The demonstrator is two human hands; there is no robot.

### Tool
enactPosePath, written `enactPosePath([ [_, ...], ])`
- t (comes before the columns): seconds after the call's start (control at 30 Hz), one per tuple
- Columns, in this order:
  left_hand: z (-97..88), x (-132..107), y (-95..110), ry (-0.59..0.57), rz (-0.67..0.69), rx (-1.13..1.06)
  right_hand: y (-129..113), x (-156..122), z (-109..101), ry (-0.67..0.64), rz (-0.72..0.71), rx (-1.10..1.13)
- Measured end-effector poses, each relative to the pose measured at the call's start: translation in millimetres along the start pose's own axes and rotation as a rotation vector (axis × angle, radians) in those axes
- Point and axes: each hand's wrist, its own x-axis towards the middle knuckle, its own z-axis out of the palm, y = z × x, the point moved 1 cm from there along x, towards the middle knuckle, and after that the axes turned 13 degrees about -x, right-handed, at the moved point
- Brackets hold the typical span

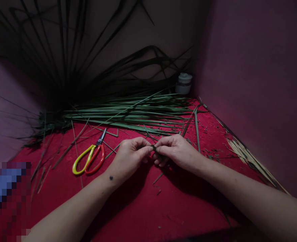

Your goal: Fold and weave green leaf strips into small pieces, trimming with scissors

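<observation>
My left hand (132, 153) and my right hand (177, 149) meet over the red surface (148, 215), fingertips nearly touching. Between them they pinch a small, dark green piece of leaf strip (154, 148), mostly covered by the fingers, so its shape is hard to make out. Thin leaf ends stick up just behind the fingers. To the left of my left hand lies a pair of scissors (99, 141) with one yellow and one red handle, its blades pointing away from me.
Behind the hands lies a bundle of long green leaf strips (128, 115). A white lidded jar (183, 84) stands in the back corner. Thin pale sticks (244, 156) lie along the right wall. Dark fronds (73, 50) rise at back left; a blurred blue patch (4, 185) is at lower left.
</observation>
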Motion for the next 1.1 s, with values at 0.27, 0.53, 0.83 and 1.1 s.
enactPosePath([
  [0.27, -0.3, 0, 0, 0.002, -0.003, -0.005, -3, 0, 3, 0.002, 0.002, -0.054],
  [0.53, -1.6, 1, -1, 0.005, -0.037, -0.025, -6, 0, 2, -0.003, -0.02, -0.122],
  [0.83, -16.9, 13, -6, 0.096, -0.081, -0.34, -6, 22, -45, 0.483, -0.328, -1.057],
  [1.1, -21.6, 17, -13, 0.084, -0.079, -0.374, -1, 43, -49, 0.229, -0.195, -0.941],
])
